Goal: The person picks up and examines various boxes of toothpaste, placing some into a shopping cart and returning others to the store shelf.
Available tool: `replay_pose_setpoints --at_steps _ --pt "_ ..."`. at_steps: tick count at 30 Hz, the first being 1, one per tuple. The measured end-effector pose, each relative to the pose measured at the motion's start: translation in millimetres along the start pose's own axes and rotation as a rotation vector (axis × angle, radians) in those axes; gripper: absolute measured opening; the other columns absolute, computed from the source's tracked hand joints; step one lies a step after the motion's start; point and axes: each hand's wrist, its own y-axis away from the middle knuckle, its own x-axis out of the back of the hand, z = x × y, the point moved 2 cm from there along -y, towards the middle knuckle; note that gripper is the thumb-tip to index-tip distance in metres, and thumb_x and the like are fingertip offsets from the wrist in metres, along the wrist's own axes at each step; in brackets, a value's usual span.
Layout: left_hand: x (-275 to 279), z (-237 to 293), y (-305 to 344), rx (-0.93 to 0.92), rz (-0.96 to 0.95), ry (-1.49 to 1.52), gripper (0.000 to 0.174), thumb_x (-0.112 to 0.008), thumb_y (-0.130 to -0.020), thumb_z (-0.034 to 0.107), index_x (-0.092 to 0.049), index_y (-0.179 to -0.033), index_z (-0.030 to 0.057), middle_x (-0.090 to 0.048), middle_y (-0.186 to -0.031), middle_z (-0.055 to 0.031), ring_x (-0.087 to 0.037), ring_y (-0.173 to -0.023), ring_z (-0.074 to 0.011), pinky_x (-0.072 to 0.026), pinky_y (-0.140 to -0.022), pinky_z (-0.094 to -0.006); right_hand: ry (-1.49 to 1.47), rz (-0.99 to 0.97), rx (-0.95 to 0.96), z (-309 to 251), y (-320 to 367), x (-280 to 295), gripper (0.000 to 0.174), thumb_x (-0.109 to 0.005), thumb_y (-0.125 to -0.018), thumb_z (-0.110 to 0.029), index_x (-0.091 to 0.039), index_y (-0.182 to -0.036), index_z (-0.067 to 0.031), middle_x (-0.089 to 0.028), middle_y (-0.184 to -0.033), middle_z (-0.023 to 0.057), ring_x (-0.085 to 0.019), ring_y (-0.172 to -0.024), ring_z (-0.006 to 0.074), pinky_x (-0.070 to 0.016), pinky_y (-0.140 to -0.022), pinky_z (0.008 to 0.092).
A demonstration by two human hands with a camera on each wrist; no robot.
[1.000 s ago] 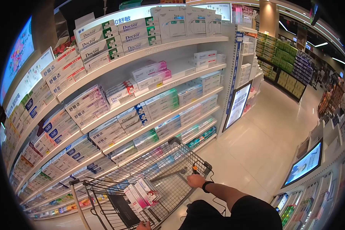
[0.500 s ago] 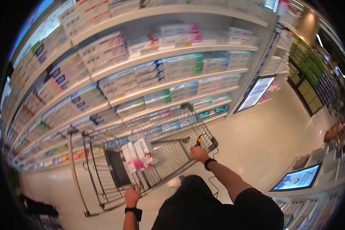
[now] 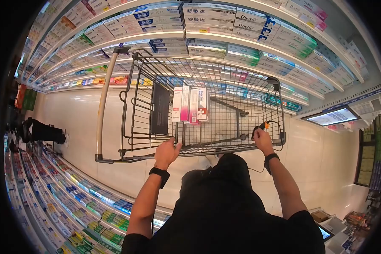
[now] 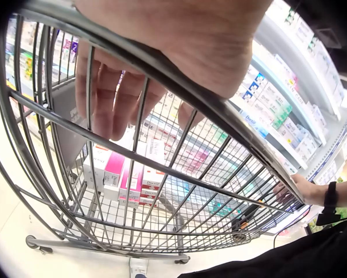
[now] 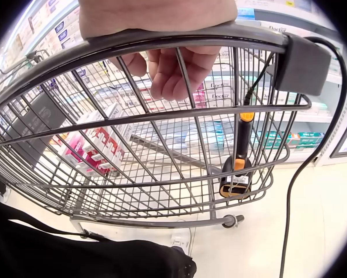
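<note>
The left hand [image 3: 167, 153] rests over the near top rim of a wire shopping cart [image 3: 104, 106]; in the left wrist view its relaxed fingers [image 4: 106, 98] hang inside the basket. Farther along that rim is the right hand [image 3: 263, 141], its wrist across the bar and its loosely bent fingers [image 5: 176, 72] hanging inside, holding nothing. Several white, pink and red boxes [image 3: 191, 106] lie together in the basket beside a dark panel [image 3: 160, 109]. A black and orange handheld device [image 5: 237, 176] with a cable stands in the corner near the right hand.
Shelves of boxed goods [image 3: 249, 29] run along the cart's far side. More stocked shelves [image 3: 89, 190] stand behind at lower left. A person in dark clothes [image 3: 46, 131] is at the left. A lit screen [image 3: 332, 116] hangs at the right shelf end.
The head view has turned down, so the cart appears higher and more level. The left hand, mostly out of frame at first, now shows fully at the rim; the right hand remains near the device.
</note>
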Motion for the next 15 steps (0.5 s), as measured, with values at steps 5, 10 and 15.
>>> replay_pose_setpoints --at_steps 5,10,15 --pt "3.4 5.8 0.0 0.008 -0.013 -0.015 0.045 -0.053 -0.089 0.043 -0.061 -0.111 0.0044 -0.067 -0.1 -0.0205 -0.063 -0.095 -0.0377 -0.05 -0.081 -0.0479 0.014 -0.016 -0.003 0.0 -0.3 1.6 0.014 -0.056 -0.084 -0.015 -0.061 -0.084 -0.0025 -0.062 -0.068 0.0185 -0.062 -0.068 0.0391 -0.0484 -0.062 0.0456" --pt "-0.8 -0.8 -0.7 -0.089 0.013 0.065 0.047 -0.056 -0.088 0.044 -0.062 -0.113 0.0037 -0.067 -0.096 -0.0224 -0.063 -0.091 -0.0404 -0.0491 -0.079 -0.049 0.007 -0.035 0.008 -1.9 0.8 3.7 0.013 -0.057 -0.084 -0.015 -0.061 -0.085 -0.002 -0.063 -0.068 0.0169 -0.063 -0.063 0.0339 -0.0477 -0.059 0.0408" --pt "-17.2 -8.8 -59.1 -0.106 -0.244 0.361 0.063 -0.066 -0.082 0.047 -0.057 -0.118 -0.0031 -0.065 -0.102 -0.0259 -0.062 -0.099 -0.0393 -0.0494 -0.085 -0.0438 0.017 -0.05 -0.033 -3.2 4.8 2.9 0.012 -0.058 -0.084 -0.015 -0.061 -0.086 -0.0029 -0.061 -0.065 0.0151 -0.062 -0.062 0.0326 -0.0477 -0.059 0.0402"
